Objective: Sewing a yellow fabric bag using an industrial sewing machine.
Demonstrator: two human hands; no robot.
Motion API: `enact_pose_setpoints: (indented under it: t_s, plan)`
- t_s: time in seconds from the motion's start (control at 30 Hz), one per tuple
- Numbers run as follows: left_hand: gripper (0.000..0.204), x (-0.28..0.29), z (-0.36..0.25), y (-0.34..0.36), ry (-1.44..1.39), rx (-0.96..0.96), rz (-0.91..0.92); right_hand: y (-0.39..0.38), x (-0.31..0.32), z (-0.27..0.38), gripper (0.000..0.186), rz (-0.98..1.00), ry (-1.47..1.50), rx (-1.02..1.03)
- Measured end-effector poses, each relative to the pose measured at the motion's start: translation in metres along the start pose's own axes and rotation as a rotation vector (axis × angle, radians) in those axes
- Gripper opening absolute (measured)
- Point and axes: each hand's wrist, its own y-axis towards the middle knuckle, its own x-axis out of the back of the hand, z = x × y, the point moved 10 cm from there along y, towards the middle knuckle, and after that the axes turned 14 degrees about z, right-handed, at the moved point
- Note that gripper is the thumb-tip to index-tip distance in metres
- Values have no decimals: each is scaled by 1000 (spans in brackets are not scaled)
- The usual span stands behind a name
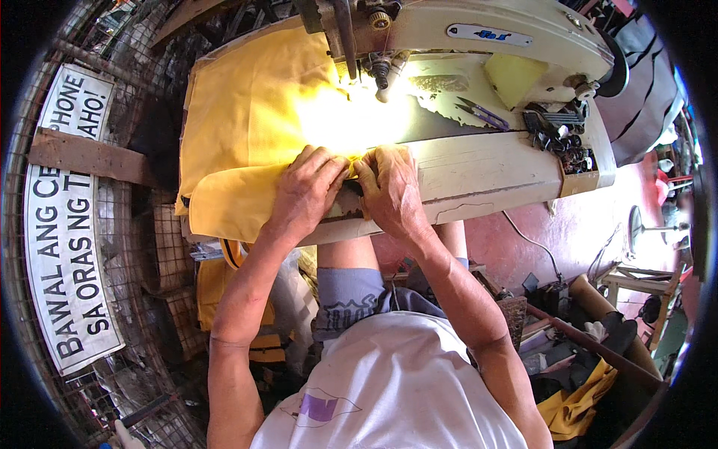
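Observation:
A large piece of yellow fabric (pixel 247 112) lies over the left part of the sewing table, with its near edge folded over toward me. My left hand (pixel 310 187) rests on that fold, fingers bent and pressed onto the cloth. Close beside it, my right hand (pixel 389 183) pinches the fabric's right edge near the table's front. The two hands almost touch. Just beyond them stands the sewing machine (pixel 479 30), and its bright lamp washes out the cloth under the needle area. What lies between my fingertips is partly hidden.
Thread snips (pixel 482 114) lie on the machine bed to the right. A small open box (pixel 580 161) of bobbins and metal parts sits at the table's right end. Wire mesh with a white sign (pixel 67 224) stands at left. Yellow scraps (pixel 580 404) lie in a bin at lower right.

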Motion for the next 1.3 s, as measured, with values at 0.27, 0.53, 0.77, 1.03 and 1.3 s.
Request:
enact_pose_setpoints:
  t_s: [0.27,0.53,0.77,1.03,1.3]
  plan:
    - [18,-3,-6,-4,46,-27,-29,-8,-1,3,16,138,18,65]
    - [19,0,-3,-8,-7,-59,-152,-42,-4,23,42,119,-222,228]
    - [18,-3,-13,-4,31,-96,-88,-50,-20,21,51,192,-410,156]
    - [21,-8,-7,1,-53,-126,-8,-49,-18,23,46,201,-413,184]
    - [23,-13,-4,3,-50,-136,28,-44,-12,29,46,234,-402,235]
